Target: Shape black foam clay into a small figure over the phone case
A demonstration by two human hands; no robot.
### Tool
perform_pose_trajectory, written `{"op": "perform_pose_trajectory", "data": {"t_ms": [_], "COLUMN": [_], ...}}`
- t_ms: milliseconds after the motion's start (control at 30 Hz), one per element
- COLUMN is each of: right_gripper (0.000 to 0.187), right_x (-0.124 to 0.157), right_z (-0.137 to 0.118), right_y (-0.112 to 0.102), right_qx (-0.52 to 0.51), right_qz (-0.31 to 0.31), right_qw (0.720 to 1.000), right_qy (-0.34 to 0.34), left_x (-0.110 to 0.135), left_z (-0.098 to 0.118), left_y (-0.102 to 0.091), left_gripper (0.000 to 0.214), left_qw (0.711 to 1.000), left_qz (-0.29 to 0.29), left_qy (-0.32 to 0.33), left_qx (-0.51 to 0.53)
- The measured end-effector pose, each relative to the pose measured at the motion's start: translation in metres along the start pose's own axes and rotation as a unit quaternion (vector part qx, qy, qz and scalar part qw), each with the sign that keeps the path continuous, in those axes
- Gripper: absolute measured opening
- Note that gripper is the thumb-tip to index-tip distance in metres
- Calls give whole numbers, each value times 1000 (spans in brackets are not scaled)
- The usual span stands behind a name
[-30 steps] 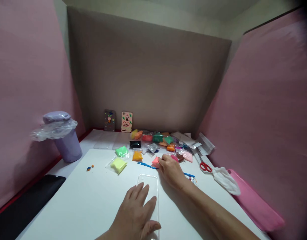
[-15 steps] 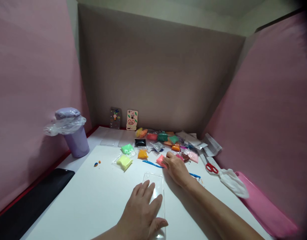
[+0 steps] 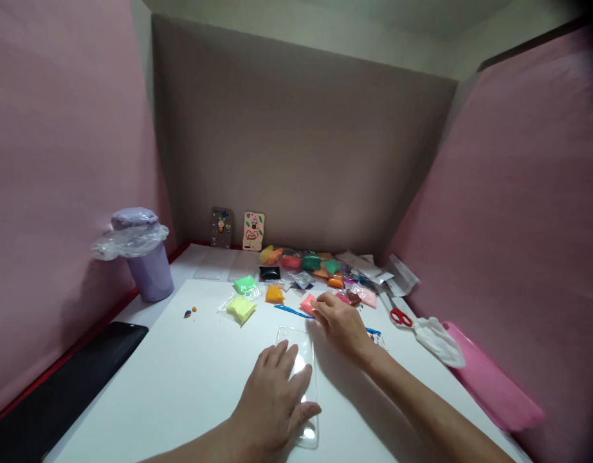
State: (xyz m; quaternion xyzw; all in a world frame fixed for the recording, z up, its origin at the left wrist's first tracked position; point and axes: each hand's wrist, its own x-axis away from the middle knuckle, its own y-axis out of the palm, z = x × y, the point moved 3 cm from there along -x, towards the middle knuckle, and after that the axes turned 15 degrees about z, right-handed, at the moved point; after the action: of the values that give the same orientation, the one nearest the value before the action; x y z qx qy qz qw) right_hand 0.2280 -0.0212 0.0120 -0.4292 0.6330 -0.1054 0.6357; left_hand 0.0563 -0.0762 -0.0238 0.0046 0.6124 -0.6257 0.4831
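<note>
Little has changed within a second: the left hand [image 3: 274, 399] lies splayed over a clear case [image 3: 303, 345]; beyond it, rightward, the curled right hand [image 3: 342, 325] touches a coral packet [image 3: 307, 303], grip unclear, apparently unlifted from the surface [image 3: 181, 386].

From afar, I make out a glossy clear plastic case [image 3: 303, 348], a smooth, matt white bench [image 3: 190, 386], a shiny, crinkled plastic bag [image 3: 130, 242] and limp white cloth [image 3: 440, 342].

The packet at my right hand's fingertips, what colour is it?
The packet is coral pink, showing best in the head view.
</note>
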Motion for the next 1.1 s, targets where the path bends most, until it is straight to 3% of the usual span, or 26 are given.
{"op": "perform_pose_trajectory", "data": {"t_ms": [100, 167, 267, 500, 633, 800, 933, 1100], "right_gripper": [21, 14, 7, 15, 15, 20, 13, 27], "right_x": [13, 25, 41, 47, 44, 44, 45, 44], "right_z": [-39, -66, -87, -81, -85, -81, -81, -77], "right_y": [-23, -35, -41, -40, -38, -37, -41, -41], "right_qx": [-63, -160, -250, -292, -280, -286, -276, -339], "right_qz": [8, -4, -30, -49, -63, -119, -131, -178], "right_qw": [998, 986, 967, 952, 956, 948, 949, 918], "right_qy": [-20, -41, -47, 79, 56, 69, 77, 108], "left_x": [-3, -4, -3, -2, -3, -4, -3, -4], "left_z": [-2, -5, -7, -7, -6, -8, -9, -7], "left_y": [-2, -3, -3, -2, 0, 1, 0, -2], "left_gripper": [27, 29, 38, 37, 49, 46, 42, 43], "left_qw": [999, 997, 995, 995, 994, 993, 992, 992], "left_qz": [-10, -10, -21, -37, -58, -77, -72, -77], "left_qy": [-35, -51, -52, -72, -74, -74, -71, -78], "left_qx": [29, 51, 81, 66, 57, 49, 70, 67]}}
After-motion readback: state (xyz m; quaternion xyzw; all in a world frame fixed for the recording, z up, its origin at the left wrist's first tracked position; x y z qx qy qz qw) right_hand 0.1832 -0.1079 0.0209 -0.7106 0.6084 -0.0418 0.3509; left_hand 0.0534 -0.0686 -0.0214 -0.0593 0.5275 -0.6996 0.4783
